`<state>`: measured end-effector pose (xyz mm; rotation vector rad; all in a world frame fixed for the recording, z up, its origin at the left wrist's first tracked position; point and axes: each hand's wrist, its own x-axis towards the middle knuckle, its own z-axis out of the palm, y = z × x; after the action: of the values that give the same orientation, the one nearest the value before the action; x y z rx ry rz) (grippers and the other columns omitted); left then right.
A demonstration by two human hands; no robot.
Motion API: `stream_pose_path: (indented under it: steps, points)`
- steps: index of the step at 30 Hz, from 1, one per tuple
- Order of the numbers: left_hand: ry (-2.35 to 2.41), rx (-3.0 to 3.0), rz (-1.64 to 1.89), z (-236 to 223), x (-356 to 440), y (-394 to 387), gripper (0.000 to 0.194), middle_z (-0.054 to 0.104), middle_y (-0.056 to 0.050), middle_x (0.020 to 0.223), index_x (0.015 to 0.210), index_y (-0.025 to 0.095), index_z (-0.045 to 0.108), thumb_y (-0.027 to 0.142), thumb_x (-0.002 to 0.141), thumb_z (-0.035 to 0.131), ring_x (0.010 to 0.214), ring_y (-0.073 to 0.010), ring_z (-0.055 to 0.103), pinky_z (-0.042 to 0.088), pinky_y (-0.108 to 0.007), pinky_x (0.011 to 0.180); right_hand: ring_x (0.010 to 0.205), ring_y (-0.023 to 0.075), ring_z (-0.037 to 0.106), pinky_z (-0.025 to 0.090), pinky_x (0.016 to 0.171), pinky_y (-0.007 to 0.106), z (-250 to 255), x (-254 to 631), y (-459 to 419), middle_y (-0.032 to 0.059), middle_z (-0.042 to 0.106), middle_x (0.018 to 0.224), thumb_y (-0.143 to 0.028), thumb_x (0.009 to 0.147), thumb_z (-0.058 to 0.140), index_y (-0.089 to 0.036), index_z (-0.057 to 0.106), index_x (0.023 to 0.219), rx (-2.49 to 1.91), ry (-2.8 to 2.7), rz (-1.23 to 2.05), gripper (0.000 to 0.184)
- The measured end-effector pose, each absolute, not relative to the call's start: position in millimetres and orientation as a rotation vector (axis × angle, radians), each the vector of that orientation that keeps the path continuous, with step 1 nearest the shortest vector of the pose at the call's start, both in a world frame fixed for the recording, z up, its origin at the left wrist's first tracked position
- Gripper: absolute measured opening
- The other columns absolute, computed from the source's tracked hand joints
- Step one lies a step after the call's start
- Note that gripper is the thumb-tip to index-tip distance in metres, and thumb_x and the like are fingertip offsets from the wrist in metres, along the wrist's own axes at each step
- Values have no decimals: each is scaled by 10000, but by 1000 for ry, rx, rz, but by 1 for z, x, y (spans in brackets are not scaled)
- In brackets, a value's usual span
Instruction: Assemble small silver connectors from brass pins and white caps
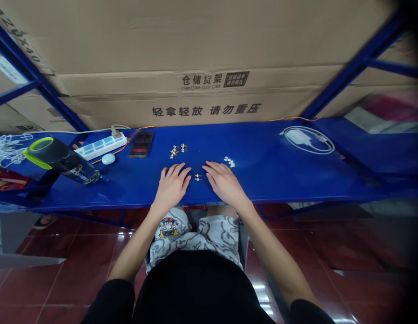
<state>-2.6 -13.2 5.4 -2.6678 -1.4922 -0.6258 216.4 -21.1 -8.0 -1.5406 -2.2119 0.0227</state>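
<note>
Currently, the left hand [171, 185] and the right hand [225, 182] rest palm down on a blue steel shelf [279, 180], and neither hand seems to hold anything. The fingers of the left hand are a little apart and lightly curved, while the fingers of the right hand are nearly together and also a little curved. Between the 2 hands, touching neither of them, lies a pair of small metal connector pieces [198, 177] with white parts. Just beyond the left fingertips is a group of similar connector pieces [175, 151], but they are too small to count exactly. Near the right fingertips lies a little heap of white plastic pieces [229, 162].

Further left on the shelf are a white power strip [101, 147], a small pale oval object [108, 159] and a dark bottle [62, 161] with a green ring, which lies on its side. A blurred black packet [140, 143] lies just beside the strip. On the right side, a white charger with its coiled cable [298, 136] lies on the shelf. Behind everything are large cardboard boxes [182, 58] with Chinese print, and below is a red tile floor [60, 283].
</note>
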Motion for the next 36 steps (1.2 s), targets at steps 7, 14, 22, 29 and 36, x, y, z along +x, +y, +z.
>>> stream_pose_path:
  steps: [7, 14, 22, 29, 36]
  points:
    - [-1496, -2684, -614, 5, -3, -12, 369, 578, -98, 1476, 1380, 237, 603, 328, 1089, 395, 1358, -307, 507, 364, -530, 1121, 1394, 294, 533, 379, 1200, 530, -8, 217, -21, 123, 590, 1491, -245, 1057, 339, -168, 630, 1398, -1534, -2226, 10, 455]
    - [-1493, -2687, -631, 4, -3, -12, 372, 581, -96, 1473, 1379, 244, 603, 336, 1090, 387, 1355, -308, 509, 364, -528, 1122, 1384, 297, 541, 386, 1189, 545, -6, 216, -21, 128, 598, 1481, -243, 1050, 348, -175, 636, 1391, -1534, -2219, 23, 451]
    - [-1494, -2692, -617, 5, -3, -12, 373, 579, -100, 1475, 1379, 234, 604, 328, 1089, 390, 1355, -307, 506, 364, -540, 1122, 1382, 296, 540, 384, 1188, 546, -8, 217, -21, 134, 596, 1482, -243, 1053, 333, -166, 631, 1395, -1516, -2220, 13, 460]
    - [-1493, -2685, -628, 4, -3, -12, 372, 577, -102, 1475, 1378, 241, 603, 331, 1087, 390, 1354, -305, 505, 359, -539, 1127, 1377, 300, 543, 389, 1184, 548, -9, 218, -20, 134, 598, 1480, -252, 1054, 338, -170, 634, 1392, -1509, -2220, 9, 457]
    - [-1491, -2696, -628, 4, -3, -11, 378, 574, -101, 1481, 1383, 238, 600, 335, 1091, 381, 1363, -308, 498, 358, -543, 1125, 1400, 311, 523, 240, 1227, 657, -6, 213, -23, 144, 593, 1482, -236, 1052, 336, -178, 648, 1355, -1554, -2210, -52, 439]
